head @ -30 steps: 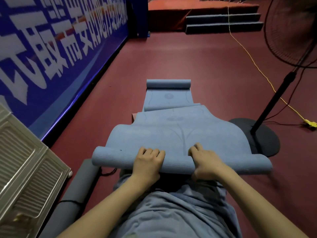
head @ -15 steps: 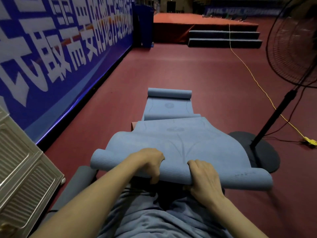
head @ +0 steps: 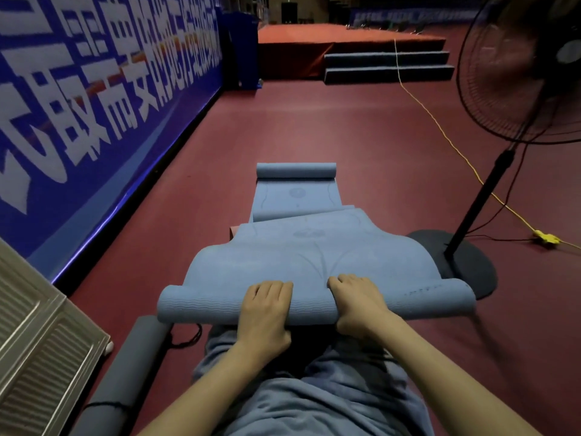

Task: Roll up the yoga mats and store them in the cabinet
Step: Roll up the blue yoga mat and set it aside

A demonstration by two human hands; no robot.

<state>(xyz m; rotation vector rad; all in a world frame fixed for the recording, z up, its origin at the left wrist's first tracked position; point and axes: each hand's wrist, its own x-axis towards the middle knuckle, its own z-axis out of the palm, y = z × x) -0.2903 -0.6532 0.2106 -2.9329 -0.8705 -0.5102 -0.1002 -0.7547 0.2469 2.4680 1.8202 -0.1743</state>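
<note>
A blue yoga mat (head: 301,253) lies on the red floor in front of me, its near end wound into a roll (head: 201,306). My left hand (head: 264,309) and my right hand (head: 358,305) grip that roll side by side, fingers curled over its top. Beyond it a second blue mat (head: 295,196) lies flat, with its far end curled into a small roll (head: 295,170). A dark grey rolled mat (head: 125,369) rests on the floor at my left. The beige cabinet (head: 41,347) stands at the lower left.
A standing fan (head: 522,73) rises at the right, its round black base (head: 465,262) just beyond the roll's right end. A yellow cable (head: 440,127) crosses the floor behind it. A blue banner wall (head: 94,121) runs along the left. A raised red stage (head: 314,42) with steps is far ahead.
Both hands have shifted their hold and now sit on top of the roll again with fingers over it. The roll has turned forward a little and grown slightly thicker.
</note>
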